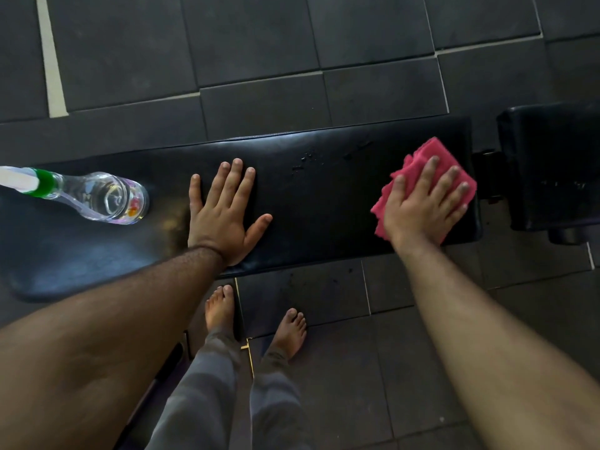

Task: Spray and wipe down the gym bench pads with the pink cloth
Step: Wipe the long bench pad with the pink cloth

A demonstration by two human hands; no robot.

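A long black bench pad (pixel 324 203) runs across the view. My right hand (pixel 422 206) lies flat on the folded pink cloth (pixel 431 154), pressing it onto the pad's right end. My left hand (pixel 224 212) rests flat on the middle of the pad, fingers spread, holding nothing. Small wet droplets (pixel 308 160) glisten on the pad between my hands. A clear spray bottle (pixel 97 196) with a green collar lies on its side on the pad's left part. A second, shorter black pad (pixel 552 170) sits to the right, past a gap with a hinge.
Dark rubber floor tiles (pixel 259 53) surround the bench, with a pale strip (pixel 52 60) at the far left. My bare feet (pixel 253 316) stand on the floor just in front of the bench's near edge.
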